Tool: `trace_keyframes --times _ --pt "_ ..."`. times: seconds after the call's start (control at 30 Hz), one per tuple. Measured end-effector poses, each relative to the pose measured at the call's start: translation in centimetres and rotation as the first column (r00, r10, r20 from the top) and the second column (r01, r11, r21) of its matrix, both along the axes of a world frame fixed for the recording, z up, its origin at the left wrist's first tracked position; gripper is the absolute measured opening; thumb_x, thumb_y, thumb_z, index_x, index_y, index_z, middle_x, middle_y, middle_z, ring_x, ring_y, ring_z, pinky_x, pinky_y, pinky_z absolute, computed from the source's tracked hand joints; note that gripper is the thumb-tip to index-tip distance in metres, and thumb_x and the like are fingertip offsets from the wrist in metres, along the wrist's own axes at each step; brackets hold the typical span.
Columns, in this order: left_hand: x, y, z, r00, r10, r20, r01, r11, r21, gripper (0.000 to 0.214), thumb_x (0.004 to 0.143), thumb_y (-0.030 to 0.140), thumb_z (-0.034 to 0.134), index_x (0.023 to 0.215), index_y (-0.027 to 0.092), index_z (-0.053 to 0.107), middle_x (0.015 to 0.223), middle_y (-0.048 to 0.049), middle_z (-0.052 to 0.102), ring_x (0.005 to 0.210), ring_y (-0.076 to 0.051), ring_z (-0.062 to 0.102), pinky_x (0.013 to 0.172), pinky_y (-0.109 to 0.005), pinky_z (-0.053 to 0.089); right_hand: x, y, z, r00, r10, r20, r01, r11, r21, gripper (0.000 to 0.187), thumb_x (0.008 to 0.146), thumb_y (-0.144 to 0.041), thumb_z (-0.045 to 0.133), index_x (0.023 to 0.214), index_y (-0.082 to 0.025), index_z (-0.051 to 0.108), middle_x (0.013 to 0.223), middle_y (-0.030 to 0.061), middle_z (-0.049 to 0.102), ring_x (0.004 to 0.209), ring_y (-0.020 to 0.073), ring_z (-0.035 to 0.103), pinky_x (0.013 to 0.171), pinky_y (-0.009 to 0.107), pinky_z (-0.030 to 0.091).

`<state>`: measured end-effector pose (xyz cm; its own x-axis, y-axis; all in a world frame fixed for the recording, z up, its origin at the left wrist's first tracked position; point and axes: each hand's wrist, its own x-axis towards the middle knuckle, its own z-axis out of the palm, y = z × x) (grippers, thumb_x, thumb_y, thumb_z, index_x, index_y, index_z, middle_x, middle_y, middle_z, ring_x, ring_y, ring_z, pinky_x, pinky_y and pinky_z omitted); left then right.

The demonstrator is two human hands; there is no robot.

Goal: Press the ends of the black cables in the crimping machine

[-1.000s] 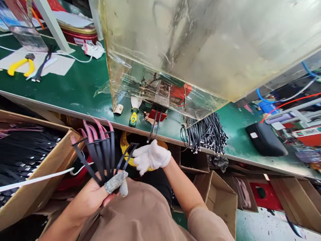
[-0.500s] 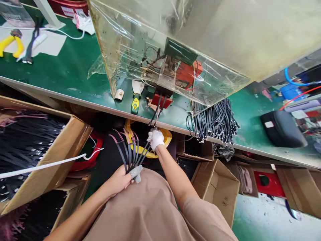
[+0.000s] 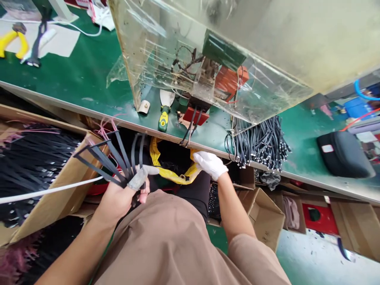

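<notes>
Tan short-sleeved top point(image 3: 184, 241); right hand point(image 3: 210, 165) white-gloved; grey finger cot point(image 3: 138, 177).

Left hand point(image 3: 118, 200) closed, right hand point(image 3: 208, 164) open

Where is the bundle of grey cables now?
In the head view, the grey cables lie on the green workbench, right of the red block, above the white-gloved right hand.

Our workbench point(image 3: 74, 67)
On it we have pliers point(image 3: 13, 43) far left, an acrylic guard point(image 3: 225, 35) centre, a cable bundle point(image 3: 261, 144) right; below left, a cardboard box point(image 3: 59, 206) of flat cables point(image 3: 29, 170).
</notes>
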<state>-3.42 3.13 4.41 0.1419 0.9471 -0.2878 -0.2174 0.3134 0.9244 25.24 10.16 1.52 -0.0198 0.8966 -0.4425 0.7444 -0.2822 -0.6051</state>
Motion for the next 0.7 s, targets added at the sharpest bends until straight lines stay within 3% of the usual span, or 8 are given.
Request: trace_keyframes --times 0.1,0.17,0.27,0.33,0.43,0.5,0.6,0.7 --pt "1.1 1.3 0.2 0.996 0.066 0.066 -0.065 0.998 -0.018 0.045 0.076 0.057 0.086 0.091 0.016 0.077 0.054 0.002 0.063 0.042 -0.01 0.056 0.04 -0.018 0.044 2.8 -1.6 4.0 0.983 -0.09 -0.16 0.093 0.996 0.01 0.029 0.095 -0.047 0.061 0.087 -0.022 0.074 0.079 0.0063 0.074 0.065 0.02 0.067 0.066 0.033 0.053" --pt "1.4 1.8 -0.3 0.989 0.085 0.12 -0.082 0.996 -0.033 0.045 0.072 0.053 0.09 0.093 0.016 0.077 0.066 -0.0015 0.073 0.054 -0.015 0.068 0.049 -0.022 0.055 5.6 -2.6 6.0 0.954 -0.223 -0.203 0.246 0.964 0.098 0.03 0.091 -0.05 0.068 0.094 -0.022 0.077 0.079 0.0062 0.075 0.061 0.0186 0.066 0.061 0.032 0.054" --pt "1.8 2.5 -1.3 0.978 0.052 0.201 -0.049 0.999 -0.019 0.028 0.078 0.04 0.089 0.093 0.018 0.079 0.086 -0.0029 0.08 0.082 -0.022 0.077 0.076 -0.03 0.066 11.1 -3.3 7.8 0.888 -0.459 0.003 0.419 0.812 0.406 0.037 0.088 -0.054 0.068 0.106 -0.022 0.079 0.088 0.0063 0.077 0.075 0.0216 0.071 0.072 0.034 0.057" --pt "2.2 3.0 -1.6 0.974 0.021 0.225 -0.029 0.999 0.031 0.025 0.079 0.04 0.088 0.08 0.017 0.078 0.077 -0.0016 0.077 0.077 -0.02 0.076 0.077 -0.028 0.065 14.8 -3.0 8.1 0.801 -0.557 0.22 0.366 0.745 0.558 0.04 0.091 -0.053 0.064 0.114 -0.024 0.079 0.106 0.0067 0.078 0.099 0.0258 0.072 0.091 0.039 0.056" --pt "3.0 3.7 -1.3 0.971 0.045 0.235 -0.057 0.997 0.045 0.04 0.068 0.048 0.094 0.063 0.017 0.07 0.053 0.001 0.065 0.06 -0.017 0.073 0.066 -0.024 0.065 18.9 -1.0 7.2 0.726 -0.535 0.433 0.25 0.791 0.558 0.04 0.094 -0.05 0.058 0.12 -0.027 0.079 0.125 0.005 0.075 0.122 0.0274 0.065 0.109 0.041 0.046" --pt "3.6 3.9 -0.8 0.97 0.072 0.231 -0.072 0.997 -0.009 0.04 0.058 0.046 0.099 0.067 0.018 0.072 0.055 -0.0001 0.068 0.06 -0.021 0.074 0.063 -0.029 0.067 19.9 1.1 6.0 0.716 -0.471 0.515 0.191 0.842 0.505 0.039 0.096 -0.05 0.057 0.118 -0.028 0.08 0.127 0.0044 0.074 0.133 0.0265 0.058 0.114 0.04 0.042" --pt "4.2 4.0 -0.2 0.974 0.092 0.207 -0.078 0.994 -0.078 0.046 0.049 0.043 0.103 0.079 0.018 0.078 0.071 -0.0049 0.076 0.056 -0.019 0.071 0.05 -0.027 0.062 18.5 4.3 4.4 0.68 -0.431 0.593 0.2 0.887 0.416 0.044 0.098 -0.056 0.055 0.118 -0.027 0.081 0.137 0.0092 0.068 0.142 0.0287 0.049 0.114 0.042 0.041" --pt "4.5 4.1 0.1 0.971 0.082 0.223 -0.07 0.996 -0.06 0.046 0.047 0.039 0.104 0.075 0.018 0.075 0.063 -0.0014 0.07 0.047 -0.011 0.058 0.039 -0.018 0.047 15.5 6.1 4.2 0.575 -0.47 0.67 0.305 0.883 0.357 0.05 0.093 -0.057 0.061 0.12 -0.019 0.08 0.153 0.0166 0.053 0.138 0.0388 0.049 0.111 0.052 0.043"
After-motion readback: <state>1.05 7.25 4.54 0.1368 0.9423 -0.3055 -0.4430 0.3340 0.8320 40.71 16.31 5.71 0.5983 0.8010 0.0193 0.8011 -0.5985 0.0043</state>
